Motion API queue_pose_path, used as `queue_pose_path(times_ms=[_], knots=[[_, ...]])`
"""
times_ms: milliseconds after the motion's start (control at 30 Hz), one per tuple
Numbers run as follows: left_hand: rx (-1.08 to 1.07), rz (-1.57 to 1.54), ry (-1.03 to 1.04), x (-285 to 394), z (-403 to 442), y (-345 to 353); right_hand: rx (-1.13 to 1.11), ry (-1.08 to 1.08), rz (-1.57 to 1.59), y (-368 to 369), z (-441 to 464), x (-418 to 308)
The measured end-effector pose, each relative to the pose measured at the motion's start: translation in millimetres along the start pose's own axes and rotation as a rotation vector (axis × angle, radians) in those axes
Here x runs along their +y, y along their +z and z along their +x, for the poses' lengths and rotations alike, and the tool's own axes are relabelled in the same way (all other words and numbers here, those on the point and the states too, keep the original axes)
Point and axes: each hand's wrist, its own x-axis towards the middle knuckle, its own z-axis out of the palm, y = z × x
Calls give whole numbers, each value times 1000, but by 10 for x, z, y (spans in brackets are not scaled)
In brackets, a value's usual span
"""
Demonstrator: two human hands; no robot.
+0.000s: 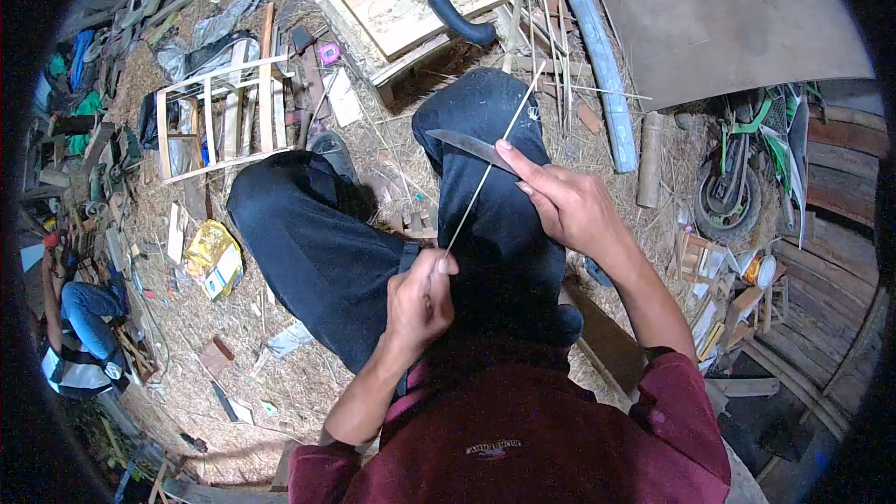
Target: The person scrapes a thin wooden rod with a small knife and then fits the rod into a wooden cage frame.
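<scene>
My left hand [418,303] is closed round the lower end of a thin, pale strip of wood or bamboo [474,196]. The strip slants up and away across my dark trousers, its far end past my right knee. In my right hand [565,203] is a knife [467,145], its blade pointing left and lying across the strip. My right thumb rests near the strip beside the blade. The knife's handle is hidden inside my fingers.
Before my knees stands a low wooden table [411,0] with a dark curved tube [457,23] on it. A slatted wooden frame [224,117] lies left. A bluish pole [597,65], a metal sheet [747,19] and a motorbike [747,159] are right. Another person [89,317] sits far left.
</scene>
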Motion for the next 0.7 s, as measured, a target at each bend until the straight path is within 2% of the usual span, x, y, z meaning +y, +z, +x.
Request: queue_pose_path(times_ms=[100, 200, 367, 500, 600, 667, 700], knots=[[7, 3, 18, -76, -131, -72, -33, -1, -31, 8, -29, -4], [-14, 60, 16, -128, -262, -162, -95, 84, -60, -35, -23, -57], [50, 72, -12, -172, -605, -337, 12, 112, -10, 23, -11, -12], [-23, 93, -16, -93, -578, -362, 123, 57, -22, 97, -33, 28], [17, 93, 11, -74, -628, -350, 177, 72, -16, 120, -52, -19], [-9, 100, -69, -8, -655, -368, 181, 96, -39, 172, -61, -34], [33, 96, 37, -57, -661, -335, 197, 108, -29, 193, -55, -26]])
